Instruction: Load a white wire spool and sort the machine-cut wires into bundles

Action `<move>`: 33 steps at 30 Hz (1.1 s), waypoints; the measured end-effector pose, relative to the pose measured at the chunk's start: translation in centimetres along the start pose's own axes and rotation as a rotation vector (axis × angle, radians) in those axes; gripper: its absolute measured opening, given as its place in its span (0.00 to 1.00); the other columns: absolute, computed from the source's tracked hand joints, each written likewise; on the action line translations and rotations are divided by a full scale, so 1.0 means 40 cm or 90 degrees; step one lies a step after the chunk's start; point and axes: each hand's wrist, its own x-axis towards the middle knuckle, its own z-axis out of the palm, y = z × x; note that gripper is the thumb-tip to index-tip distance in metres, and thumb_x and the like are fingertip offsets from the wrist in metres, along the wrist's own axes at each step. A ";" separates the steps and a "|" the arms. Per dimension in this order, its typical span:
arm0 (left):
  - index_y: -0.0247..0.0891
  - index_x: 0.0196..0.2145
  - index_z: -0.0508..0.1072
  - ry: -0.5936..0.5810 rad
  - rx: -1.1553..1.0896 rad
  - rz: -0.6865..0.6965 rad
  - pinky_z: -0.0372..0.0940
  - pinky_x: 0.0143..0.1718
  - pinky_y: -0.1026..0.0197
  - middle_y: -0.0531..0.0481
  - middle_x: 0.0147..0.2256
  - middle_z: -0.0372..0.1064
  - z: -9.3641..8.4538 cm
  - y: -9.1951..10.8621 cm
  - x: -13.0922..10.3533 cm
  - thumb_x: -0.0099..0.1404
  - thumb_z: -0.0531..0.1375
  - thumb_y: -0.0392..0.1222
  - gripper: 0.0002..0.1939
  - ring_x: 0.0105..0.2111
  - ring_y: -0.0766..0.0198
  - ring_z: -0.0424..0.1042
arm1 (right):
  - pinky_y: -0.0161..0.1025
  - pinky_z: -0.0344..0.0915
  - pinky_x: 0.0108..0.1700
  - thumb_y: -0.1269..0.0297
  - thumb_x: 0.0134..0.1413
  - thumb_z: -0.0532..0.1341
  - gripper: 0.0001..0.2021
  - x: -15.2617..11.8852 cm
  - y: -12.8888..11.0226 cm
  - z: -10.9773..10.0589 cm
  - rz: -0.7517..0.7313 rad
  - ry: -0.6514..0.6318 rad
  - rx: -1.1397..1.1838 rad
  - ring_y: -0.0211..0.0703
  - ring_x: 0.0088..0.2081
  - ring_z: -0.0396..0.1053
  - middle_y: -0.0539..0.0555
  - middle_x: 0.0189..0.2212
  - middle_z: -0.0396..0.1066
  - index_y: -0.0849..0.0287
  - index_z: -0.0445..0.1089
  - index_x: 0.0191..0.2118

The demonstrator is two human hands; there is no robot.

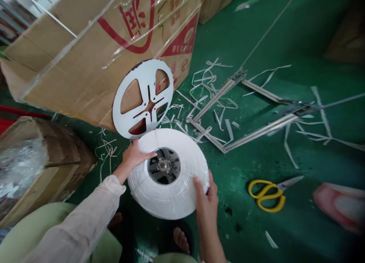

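Note:
Both of my hands hold a large roll of white strapping (173, 200), flat and ring-shaped, over the green floor. My left hand (135, 156) grips its left edge, the thumb lying across the face toward the core. At the right rim, my right hand (205, 194) has its thumb on top and its fingers round the outer edge. Through the roll's centre shows a dark metal hub (163, 164). Just behind, a white metal reel disc (131, 116) with cut-out openings leans against a cardboard box.
A big printed cardboard box (85, 76) stands behind, another open box (68, 152) at left. A metal frame (256, 131) lies on the floor among strap scraps (209, 80). Yellow-handled scissors (268, 194) and a blurred pinkish object (339, 206) are at right.

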 end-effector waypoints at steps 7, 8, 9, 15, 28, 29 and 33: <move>0.38 0.51 0.64 0.052 0.211 -0.021 0.66 0.44 0.50 0.36 0.51 0.67 0.015 0.059 -0.032 0.44 0.61 0.73 0.45 0.49 0.41 0.71 | 0.54 0.54 0.61 0.41 0.50 0.61 0.41 -0.001 -0.015 -0.010 -0.002 -0.016 -0.042 0.58 0.60 0.58 0.62 0.59 0.57 0.58 0.56 0.65; 0.39 0.51 0.64 0.063 0.219 -0.017 0.66 0.43 0.51 0.37 0.50 0.67 0.016 0.058 -0.036 0.46 0.61 0.73 0.44 0.49 0.42 0.71 | 0.54 0.54 0.61 0.41 0.50 0.61 0.41 0.000 -0.012 -0.010 -0.002 -0.021 -0.037 0.58 0.60 0.57 0.62 0.59 0.57 0.57 0.56 0.65; 0.39 0.50 0.64 0.073 0.226 -0.015 0.66 0.43 0.51 0.37 0.49 0.68 0.017 0.056 -0.041 0.46 0.61 0.72 0.43 0.48 0.42 0.71 | 0.55 0.53 0.62 0.41 0.50 0.60 0.40 0.000 -0.009 -0.010 0.000 -0.025 -0.032 0.58 0.60 0.57 0.62 0.59 0.57 0.57 0.56 0.65; 0.41 0.52 0.64 0.118 0.229 -0.007 0.65 0.45 0.53 0.40 0.49 0.69 0.024 0.049 -0.048 0.47 0.62 0.70 0.42 0.49 0.45 0.71 | 0.54 0.53 0.62 0.40 0.50 0.60 0.42 0.005 -0.004 -0.007 0.007 -0.037 -0.019 0.59 0.60 0.56 0.64 0.60 0.54 0.61 0.54 0.65; 0.42 0.51 0.68 0.071 0.191 -0.025 0.66 0.42 0.53 0.41 0.47 0.72 0.017 0.063 -0.025 0.45 0.64 0.68 0.40 0.47 0.46 0.72 | 0.55 0.53 0.61 0.40 0.52 0.58 0.40 0.016 -0.032 -0.017 -0.026 -0.061 -0.086 0.60 0.60 0.56 0.63 0.58 0.55 0.57 0.55 0.65; 0.42 0.51 0.68 0.066 0.183 -0.019 0.66 0.43 0.53 0.41 0.47 0.72 0.014 0.066 -0.023 0.45 0.64 0.68 0.40 0.47 0.46 0.72 | 0.55 0.53 0.61 0.39 0.51 0.57 0.40 0.015 -0.035 -0.016 -0.015 -0.063 -0.092 0.60 0.60 0.56 0.64 0.58 0.55 0.58 0.54 0.65; 0.43 0.50 0.69 0.068 0.169 -0.009 0.66 0.42 0.53 0.42 0.48 0.72 0.013 0.070 -0.025 0.45 0.65 0.67 0.39 0.47 0.45 0.72 | 0.56 0.54 0.60 0.37 0.50 0.57 0.44 0.015 -0.046 -0.013 0.004 -0.060 -0.105 0.62 0.60 0.56 0.67 0.59 0.54 0.62 0.52 0.66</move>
